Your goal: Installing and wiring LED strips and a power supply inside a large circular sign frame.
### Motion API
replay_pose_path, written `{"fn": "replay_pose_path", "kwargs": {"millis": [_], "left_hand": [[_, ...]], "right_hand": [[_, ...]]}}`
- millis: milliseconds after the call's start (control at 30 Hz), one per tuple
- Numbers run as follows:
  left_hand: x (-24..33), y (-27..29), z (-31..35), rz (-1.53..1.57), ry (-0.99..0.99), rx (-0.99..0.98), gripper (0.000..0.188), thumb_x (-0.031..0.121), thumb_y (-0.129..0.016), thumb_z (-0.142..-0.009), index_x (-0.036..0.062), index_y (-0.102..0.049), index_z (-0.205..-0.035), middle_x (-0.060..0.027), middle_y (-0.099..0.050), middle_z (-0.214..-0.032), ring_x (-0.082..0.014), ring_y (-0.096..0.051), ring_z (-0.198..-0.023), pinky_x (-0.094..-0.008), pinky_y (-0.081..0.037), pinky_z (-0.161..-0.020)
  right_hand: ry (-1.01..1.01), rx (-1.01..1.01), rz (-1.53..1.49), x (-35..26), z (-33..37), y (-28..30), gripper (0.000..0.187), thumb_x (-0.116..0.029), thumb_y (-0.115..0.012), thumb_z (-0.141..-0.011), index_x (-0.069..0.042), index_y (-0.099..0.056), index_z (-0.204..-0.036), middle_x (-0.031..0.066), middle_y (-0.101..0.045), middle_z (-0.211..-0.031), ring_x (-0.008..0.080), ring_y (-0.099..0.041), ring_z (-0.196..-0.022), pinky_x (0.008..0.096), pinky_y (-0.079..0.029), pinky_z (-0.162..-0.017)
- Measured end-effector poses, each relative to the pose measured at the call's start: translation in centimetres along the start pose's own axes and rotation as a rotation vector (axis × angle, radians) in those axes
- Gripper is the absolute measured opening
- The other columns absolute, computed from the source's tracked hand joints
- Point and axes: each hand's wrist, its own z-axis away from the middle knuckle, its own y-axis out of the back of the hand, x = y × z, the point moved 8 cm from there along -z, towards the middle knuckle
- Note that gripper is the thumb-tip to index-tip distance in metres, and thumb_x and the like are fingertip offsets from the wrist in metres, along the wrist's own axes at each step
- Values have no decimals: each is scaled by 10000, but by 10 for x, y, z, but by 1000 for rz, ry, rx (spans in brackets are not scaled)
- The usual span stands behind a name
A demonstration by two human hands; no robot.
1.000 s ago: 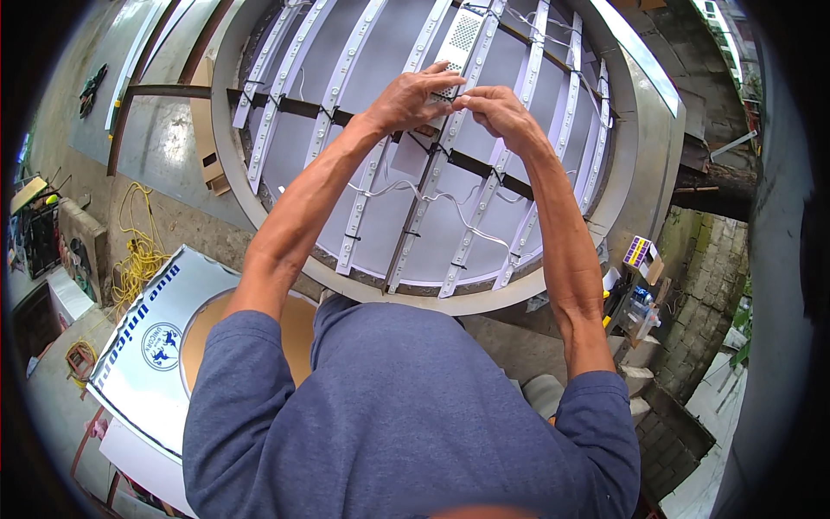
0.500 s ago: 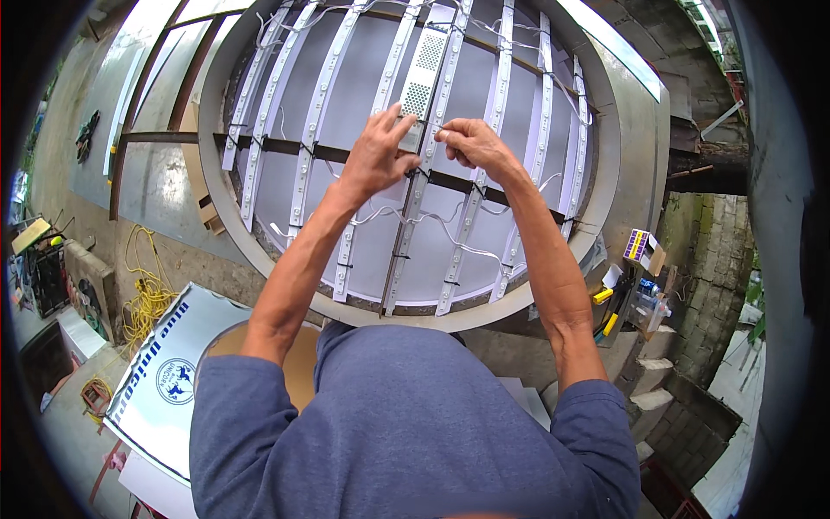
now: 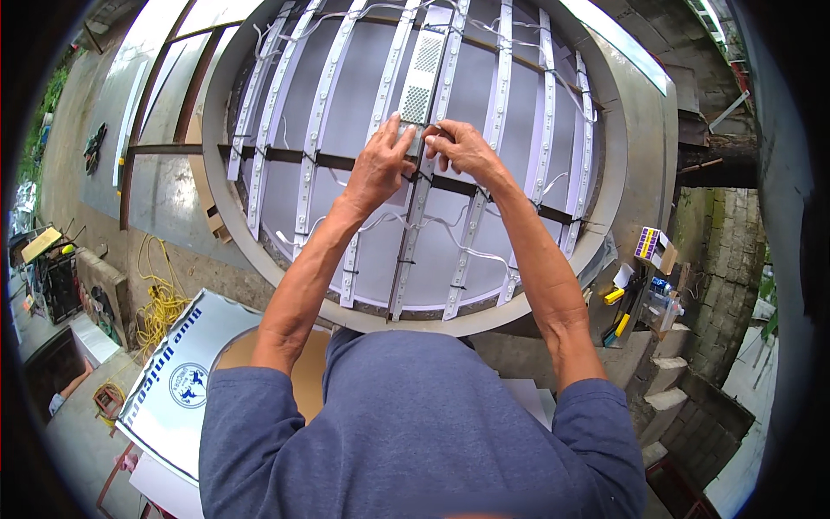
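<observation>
In front of me lies a large round metal frame (image 3: 619,164) crossed by several LED light bars (image 3: 317,112), with white wires (image 3: 467,251) and dark ties around them. A perforated metal power supply (image 3: 423,82) lies lengthwise between two bars near the middle. My left hand (image 3: 378,169) is at its lower end, fingers stretched out and fingertips touching that area. Just to the right, my right hand (image 3: 462,151) is closed in a pinch over the neighbouring bar; what sits between its fingertips is too small to make out. A dark crossbar (image 3: 333,161) runs beneath both hands.
At right, a small box (image 3: 650,245) stands near yellow-handled tools (image 3: 618,324) and bottles. A yellow cord (image 3: 162,298) lies coiled at left, by a printed white sheet (image 3: 194,381). Another person's arm (image 3: 73,385) shows at far left. Dark metal bars (image 3: 143,112) extend upper left.
My right hand has moved slightly left and down, closer to my left hand. My left fingers have lowered against the power supply's end. The whole view has shifted slightly.
</observation>
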Motion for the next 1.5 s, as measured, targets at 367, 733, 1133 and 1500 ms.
{"fn": "replay_pose_path", "kwargs": {"millis": [367,733,1133,1500], "left_hand": [[4,22,-18,51,-61,240,457,195,-794,-821,41,-660,-1229,-191,-613,-1287,-356,-543,-1221,-418,-459,-1049],[-8,8,-38,151,34,345,132,73,-765,-793,110,-761,-920,-27,-683,-942,-219,-620,-927,-346,-521,-849],[-17,3,-36,189,53,389,144,81,-808,-745,118,-757,-875,-3,-650,-989,-228,-566,-980,-353,-494,-872],[-22,5,-38,197,106,366,109,142,-790,-776,108,-772,-877,-14,-669,-1047,-239,-566,-1032,-349,-485,-933]], "right_hand": [[-10,42,-63,-3,-1,20,290,-266,-602,-1004,-11,-739,-988,-12,-552,-618,82,-468,-565,267,-369,-523],[-55,21,-472,-10,-7,20,125,-81,-661,-883,31,-715,-876,-68,-437,-523,22,-299,-408,230,-180,-378],[-47,32,-551,-27,-16,8,104,-20,-643,-861,58,-698,-820,-66,-423,-510,23,-285,-388,241,-155,-372],[-44,15,-455,-25,-16,11,214,-112,-624,-942,86,-703,-950,-87,-381,-524,19,-270,-416,229,-186,-392]]}}
